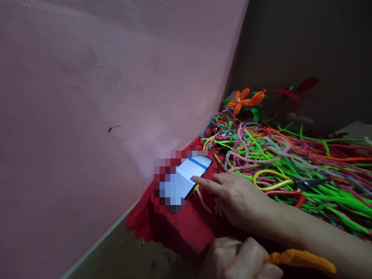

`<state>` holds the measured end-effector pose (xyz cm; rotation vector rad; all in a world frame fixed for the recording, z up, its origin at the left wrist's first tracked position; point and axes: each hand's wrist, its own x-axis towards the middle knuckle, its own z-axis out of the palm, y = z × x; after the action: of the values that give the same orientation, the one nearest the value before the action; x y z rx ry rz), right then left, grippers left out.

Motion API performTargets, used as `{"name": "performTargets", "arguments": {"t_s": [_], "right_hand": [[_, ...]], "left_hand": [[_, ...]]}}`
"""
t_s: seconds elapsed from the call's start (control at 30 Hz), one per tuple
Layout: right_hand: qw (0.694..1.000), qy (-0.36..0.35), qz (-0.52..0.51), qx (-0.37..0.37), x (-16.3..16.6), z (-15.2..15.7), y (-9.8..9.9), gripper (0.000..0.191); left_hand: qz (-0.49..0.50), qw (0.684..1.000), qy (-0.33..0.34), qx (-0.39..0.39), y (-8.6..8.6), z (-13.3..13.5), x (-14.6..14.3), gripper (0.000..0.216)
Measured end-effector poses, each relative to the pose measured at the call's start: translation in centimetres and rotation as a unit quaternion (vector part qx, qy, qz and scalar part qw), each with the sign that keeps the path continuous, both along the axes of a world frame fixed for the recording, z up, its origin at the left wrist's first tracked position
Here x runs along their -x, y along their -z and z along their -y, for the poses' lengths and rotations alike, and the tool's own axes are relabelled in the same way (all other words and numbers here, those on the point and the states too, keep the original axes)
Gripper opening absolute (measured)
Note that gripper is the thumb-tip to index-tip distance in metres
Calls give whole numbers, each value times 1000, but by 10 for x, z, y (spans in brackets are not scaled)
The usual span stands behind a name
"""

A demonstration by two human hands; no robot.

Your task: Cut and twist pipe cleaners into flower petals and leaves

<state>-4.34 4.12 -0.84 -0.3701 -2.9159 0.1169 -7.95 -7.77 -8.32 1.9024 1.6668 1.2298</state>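
My right hand reaches in from the right with its index finger stretched out. The fingertip touches, or is very near, the lit screen of a phone. Part of the phone is pixelated. My left hand is at the bottom edge, its fingers closed around an orange pipe-cleaner piece, which sticks out to the right. Scissors with yellow and red handles lie beyond my right forearm, on a heap of colourful pipe cleaners.
A red cloth with a scalloped edge lies under the phone and pipe cleaners. The pale pink wall rises close on the left. Behind the heap are an orange pipe-cleaner flower and a dim red flower. Floor shows at lower left.
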Motion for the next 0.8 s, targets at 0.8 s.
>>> {"name": "performTargets", "arguments": {"t_s": [0.8], "right_hand": [[917, 177, -247, 259, -85, 12, -24, 27]], "left_hand": [[24, 999, 0, 39, -38, 9, 16, 21]]}}
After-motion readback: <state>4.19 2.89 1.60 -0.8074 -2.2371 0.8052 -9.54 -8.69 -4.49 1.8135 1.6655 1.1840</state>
